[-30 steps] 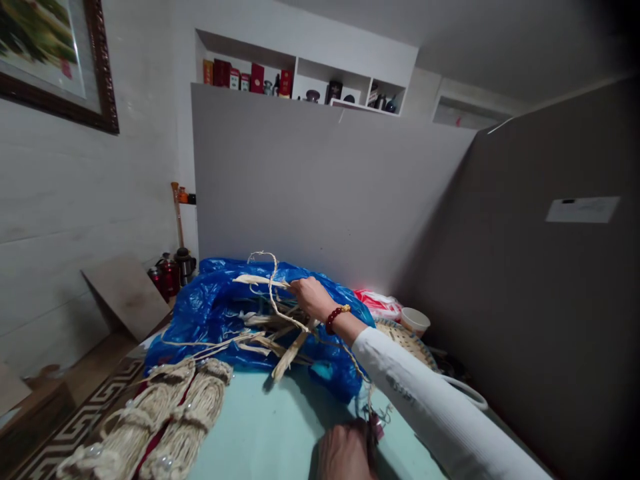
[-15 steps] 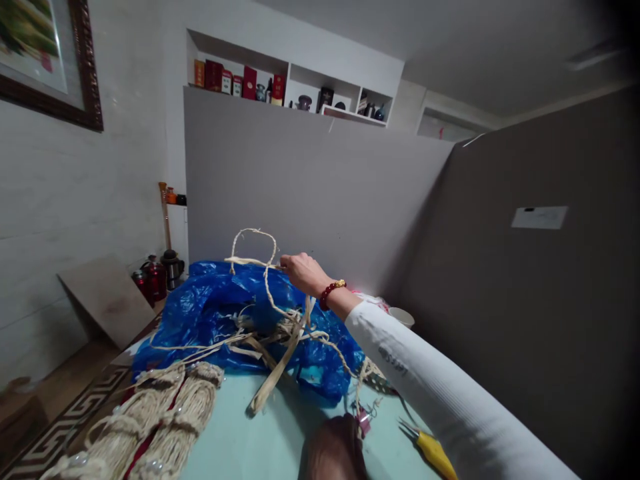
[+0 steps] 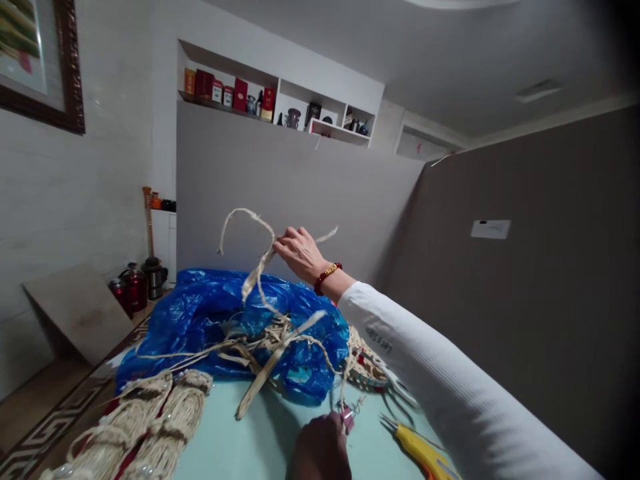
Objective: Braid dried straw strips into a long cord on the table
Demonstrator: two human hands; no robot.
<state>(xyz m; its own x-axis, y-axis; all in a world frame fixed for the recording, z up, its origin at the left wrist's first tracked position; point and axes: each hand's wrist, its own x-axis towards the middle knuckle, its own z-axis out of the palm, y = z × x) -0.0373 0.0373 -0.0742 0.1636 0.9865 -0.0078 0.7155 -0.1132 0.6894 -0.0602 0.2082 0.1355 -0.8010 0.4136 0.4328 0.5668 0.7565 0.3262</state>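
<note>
My right hand (image 3: 299,253), with a red bead bracelet at its wrist, pinches a pale twisted straw cord (image 3: 250,215) above the blue plastic bag (image 3: 175,300). One end of the cord loops out to the left; another strand sticks out to the right. Loose straw strips (image 3: 265,373) lie on and in front of the bag. My left hand (image 3: 323,447) is low in the frame, dark and closed at a small pink clip (image 3: 347,417) with cord at it. Braided straw bundles (image 3: 173,420) with clear pins lie at the lower left.
A yellow-handled pointed tool (image 3: 423,450) lies at the lower right, near scissors (image 3: 397,383) and a woven straw piece (image 3: 363,367). A grey partition (image 3: 300,187) stands behind the table (image 3: 225,440). Flasks (image 3: 154,275) stand at the left.
My right hand has risen a little, and the cord has swung and changed shape. A straw strip beneath it now lies free over the pile. The whole view has shifted slightly.
</note>
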